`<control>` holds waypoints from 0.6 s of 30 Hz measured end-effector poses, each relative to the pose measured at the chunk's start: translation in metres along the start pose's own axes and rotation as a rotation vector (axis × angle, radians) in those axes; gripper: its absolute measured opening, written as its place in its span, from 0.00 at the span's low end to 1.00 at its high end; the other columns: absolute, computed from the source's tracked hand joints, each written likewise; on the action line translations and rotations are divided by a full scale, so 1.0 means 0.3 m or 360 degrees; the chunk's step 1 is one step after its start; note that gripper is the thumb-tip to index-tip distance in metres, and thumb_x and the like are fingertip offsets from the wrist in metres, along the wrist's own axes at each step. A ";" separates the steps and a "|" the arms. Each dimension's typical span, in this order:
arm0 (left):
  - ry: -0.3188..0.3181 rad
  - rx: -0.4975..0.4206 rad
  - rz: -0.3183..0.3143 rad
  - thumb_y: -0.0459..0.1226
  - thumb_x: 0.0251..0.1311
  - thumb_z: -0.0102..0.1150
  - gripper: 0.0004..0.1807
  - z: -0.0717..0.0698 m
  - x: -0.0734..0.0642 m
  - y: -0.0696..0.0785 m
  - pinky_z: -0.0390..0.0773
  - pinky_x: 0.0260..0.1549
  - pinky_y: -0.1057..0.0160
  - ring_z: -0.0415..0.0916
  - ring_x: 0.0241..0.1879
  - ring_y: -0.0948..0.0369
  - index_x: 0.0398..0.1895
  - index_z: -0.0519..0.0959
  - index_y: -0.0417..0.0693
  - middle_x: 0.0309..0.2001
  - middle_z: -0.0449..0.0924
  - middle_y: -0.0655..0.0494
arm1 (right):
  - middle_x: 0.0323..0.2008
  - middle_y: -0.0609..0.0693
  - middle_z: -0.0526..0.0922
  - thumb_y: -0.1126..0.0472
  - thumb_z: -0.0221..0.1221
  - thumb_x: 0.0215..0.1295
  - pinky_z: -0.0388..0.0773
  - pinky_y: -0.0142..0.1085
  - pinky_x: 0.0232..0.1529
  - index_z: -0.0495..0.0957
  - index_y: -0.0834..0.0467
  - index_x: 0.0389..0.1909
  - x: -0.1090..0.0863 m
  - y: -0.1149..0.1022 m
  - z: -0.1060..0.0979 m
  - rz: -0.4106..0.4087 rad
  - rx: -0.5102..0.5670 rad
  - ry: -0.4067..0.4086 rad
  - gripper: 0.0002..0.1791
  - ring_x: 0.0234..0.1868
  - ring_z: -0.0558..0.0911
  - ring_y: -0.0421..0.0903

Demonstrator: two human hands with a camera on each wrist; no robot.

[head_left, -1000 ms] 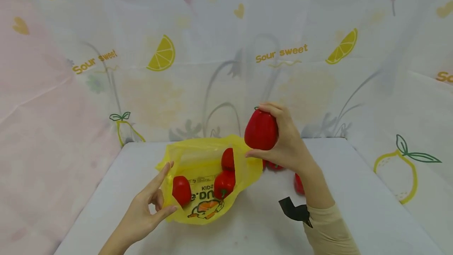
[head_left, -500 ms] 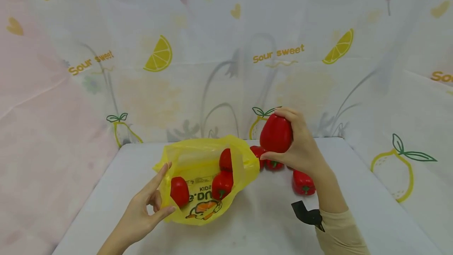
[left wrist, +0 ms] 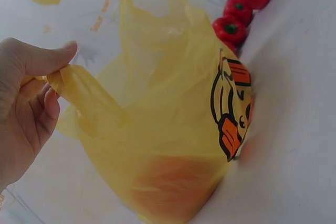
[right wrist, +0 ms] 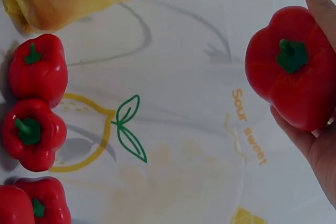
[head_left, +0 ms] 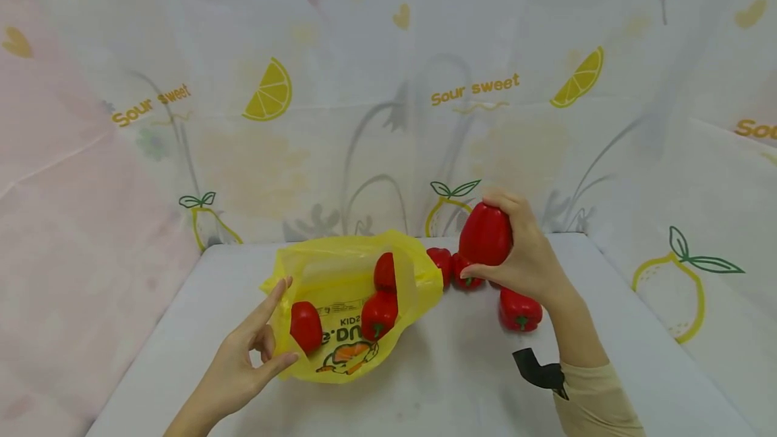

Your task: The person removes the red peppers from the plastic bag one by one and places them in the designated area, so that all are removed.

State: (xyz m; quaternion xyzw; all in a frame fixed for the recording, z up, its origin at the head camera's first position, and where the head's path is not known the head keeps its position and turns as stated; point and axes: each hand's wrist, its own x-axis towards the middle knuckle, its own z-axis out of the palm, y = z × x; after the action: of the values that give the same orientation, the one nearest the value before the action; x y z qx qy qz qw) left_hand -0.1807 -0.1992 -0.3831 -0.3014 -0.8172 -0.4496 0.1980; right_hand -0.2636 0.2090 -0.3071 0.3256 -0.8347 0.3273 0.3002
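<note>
My left hand (head_left: 237, 363) pinches the bag (head_left: 421, 282), three peppers (head_left: 306, 327) inside, toward the desk's far edge (head_left: 558, 243); my right hand (head_left: 527, 258) grips another pepper (head_left: 485, 235), raised right of the bag.

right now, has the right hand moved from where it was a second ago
Yes: in the head view, the right hand has moved rightward and slightly lower, judged against the "Sour sweet" print above it.
</note>
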 end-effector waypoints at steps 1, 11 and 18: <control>-0.0001 -0.0005 0.0007 0.18 0.35 0.72 0.57 0.001 0.001 0.000 0.67 0.17 0.70 0.61 0.18 0.69 0.73 0.53 0.37 0.72 0.58 0.56 | 0.63 0.56 0.65 0.62 0.82 0.29 0.79 0.53 0.45 0.59 0.63 0.65 -0.006 0.004 -0.001 0.0015 -0.0005 0.0001 0.58 0.62 0.66 0.52; -0.0006 0.0004 -0.0001 0.18 0.35 0.72 0.57 0.004 -0.002 -0.003 0.67 0.17 0.71 0.61 0.18 0.70 0.74 0.53 0.37 0.73 0.58 0.55 | 0.62 0.56 0.65 0.60 0.82 0.31 0.80 0.53 0.42 0.59 0.58 0.66 -0.040 0.025 -0.008 0.0112 -0.0042 -0.0016 0.58 0.60 0.68 0.55; -0.0010 -0.0001 0.0003 0.18 0.35 0.72 0.57 0.004 -0.002 -0.006 0.67 0.17 0.71 0.60 0.18 0.70 0.74 0.53 0.37 0.73 0.58 0.57 | 0.61 0.56 0.66 0.61 0.82 0.29 0.80 0.54 0.41 0.59 0.58 0.66 -0.071 0.050 -0.012 0.0141 -0.0053 -0.0030 0.59 0.60 0.68 0.55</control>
State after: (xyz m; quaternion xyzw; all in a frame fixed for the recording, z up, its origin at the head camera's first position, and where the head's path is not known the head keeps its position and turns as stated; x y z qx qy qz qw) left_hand -0.1815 -0.1990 -0.3851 -0.3036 -0.8173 -0.4489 0.1958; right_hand -0.2607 0.2274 -0.3254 0.2865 -0.8564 0.3231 0.2829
